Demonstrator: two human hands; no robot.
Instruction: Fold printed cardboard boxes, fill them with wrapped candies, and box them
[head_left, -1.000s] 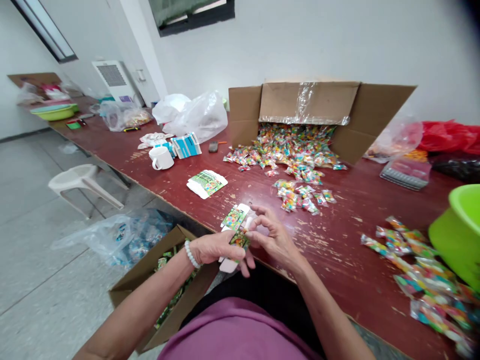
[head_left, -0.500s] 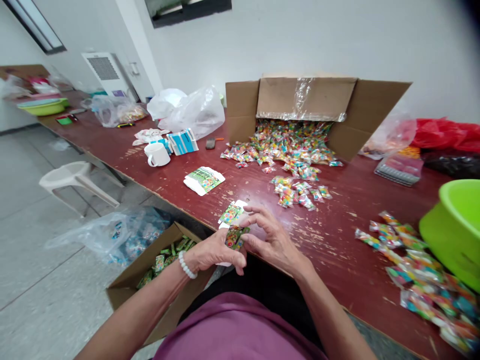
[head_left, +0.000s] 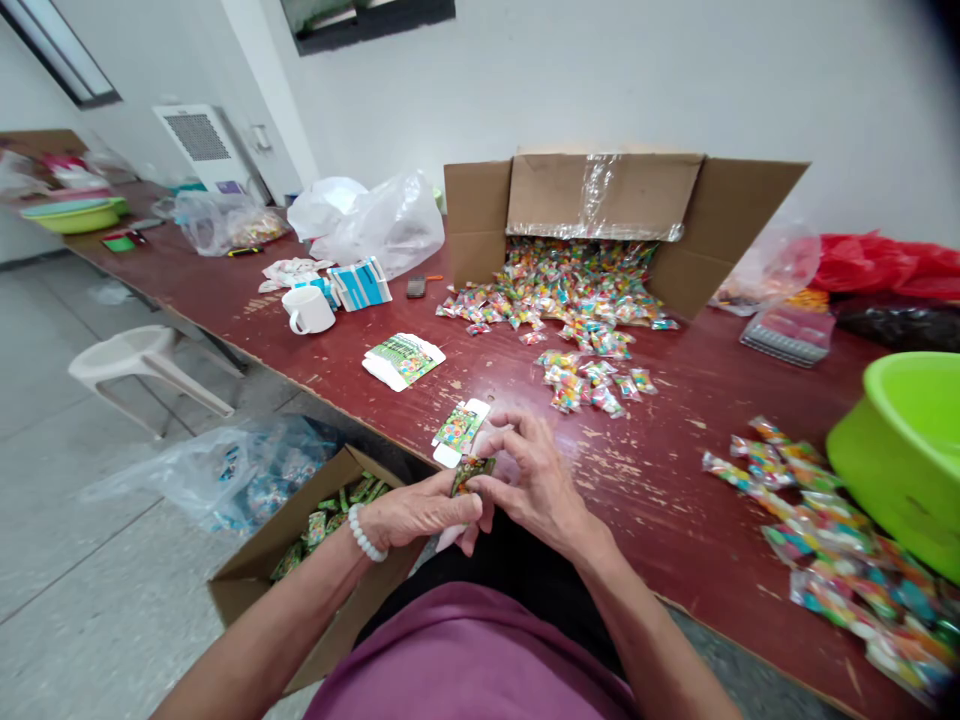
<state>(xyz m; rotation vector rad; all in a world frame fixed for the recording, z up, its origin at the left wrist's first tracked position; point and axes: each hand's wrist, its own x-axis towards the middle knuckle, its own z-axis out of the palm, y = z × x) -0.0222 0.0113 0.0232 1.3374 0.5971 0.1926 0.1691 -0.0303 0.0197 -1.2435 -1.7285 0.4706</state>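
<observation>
from the right hand (head_left: pixel 538 482), bare red table (head_left: pixel 637 470) gives a wide low lane rightward to the candy strips (head_left: pixel 847 560); beyond them the green tub (head_left: pixel 881 460) blocks with its tall wall; ahead, the loose candy packets (head_left: pixel 574 383) lie low, passable from above; farther back, the open carton (head_left: pixel 739 225) raises upright flaps either side of its heap; leftward, the flattened printed box (head_left: pixel 409 360) lies low; past it the white mug (head_left: pixel 311 312) stands as an obstacle; a bare strip runs between flattened printed box and packets
</observation>
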